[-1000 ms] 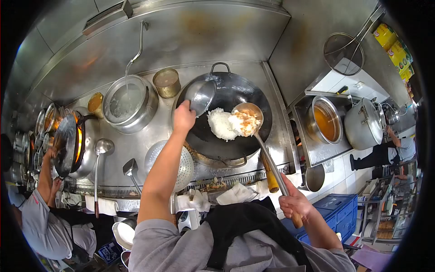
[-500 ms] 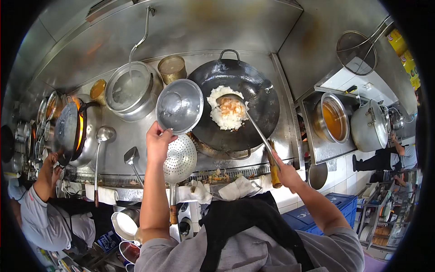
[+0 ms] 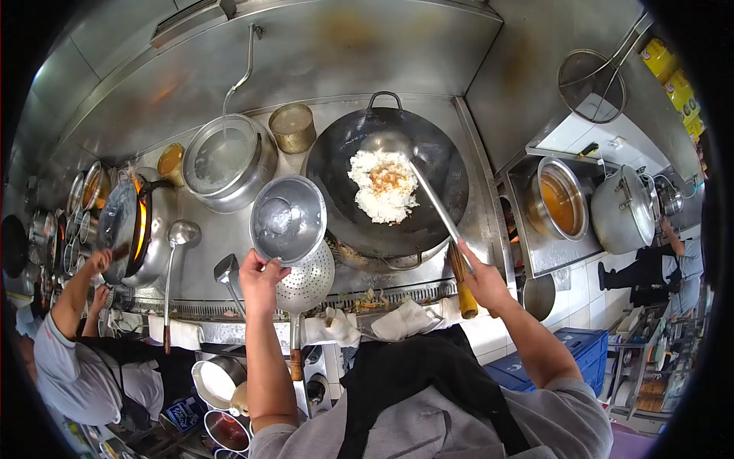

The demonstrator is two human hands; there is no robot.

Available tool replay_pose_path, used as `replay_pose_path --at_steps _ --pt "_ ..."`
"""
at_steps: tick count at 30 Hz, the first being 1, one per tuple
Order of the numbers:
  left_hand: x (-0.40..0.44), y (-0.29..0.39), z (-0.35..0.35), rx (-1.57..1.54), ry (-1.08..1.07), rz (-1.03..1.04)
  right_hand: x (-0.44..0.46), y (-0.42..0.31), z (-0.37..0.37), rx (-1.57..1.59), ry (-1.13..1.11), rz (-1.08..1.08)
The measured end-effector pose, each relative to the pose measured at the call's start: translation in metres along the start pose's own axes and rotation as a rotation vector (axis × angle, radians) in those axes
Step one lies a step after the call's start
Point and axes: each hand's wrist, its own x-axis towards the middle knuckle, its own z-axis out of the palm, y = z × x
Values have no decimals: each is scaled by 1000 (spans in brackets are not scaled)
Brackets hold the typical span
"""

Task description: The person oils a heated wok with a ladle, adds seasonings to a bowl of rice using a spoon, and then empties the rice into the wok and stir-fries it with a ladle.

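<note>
The bowl (image 3: 288,218) is pinched by the left hand (image 3: 261,283); the ladle (image 3: 388,143), gripped by the right hand (image 3: 484,283), has been shifted toward the far rim of the wok (image 3: 334,153), leaving central rice (image 3: 378,203) uncovered, seemingly unmixed

The person wears a grey shirt (image 3: 424,432) with short sleeves, its cloth matte and softly creased across the chest and shoulders. Over it goes a black apron (image 3: 417,359), whose dark cloth spreads wide over the front, with shallow folds, and narrows into two broad straps that run up to the shoulders. The grey shows as a rounded patch between those straps. The left sleeve (image 3: 274,441) and the right sleeve (image 3: 569,396) are the same plain grey and loosely cut, ending above the elbows. Both forearms are bare, as are the left hand (image 3: 260,283) and the right hand (image 3: 485,285)
</note>
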Motion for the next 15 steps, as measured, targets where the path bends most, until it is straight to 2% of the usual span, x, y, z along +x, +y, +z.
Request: replay_pose_path --at_steps 2,5,6,9,10,15 --pt "-4 3 2 -2 11 -19 -14 -21 -17 17 61 19" --pt "0 -4 8 -20 -15 -39 1 -16 2 -62 119 19" --pt "2 -10 11 -40 -39 -43 14 -12 10 -121 63 85" --pt "10 -17 27 -76 -96 -36 42 -2 23 -163 -21 69" --pt "13 -18 30 -42 -96 -14 38 -5 13 -109 10 17" --pt "11 -12 18 -57 -73 -16 -46 -29 -17 -35 118 16"
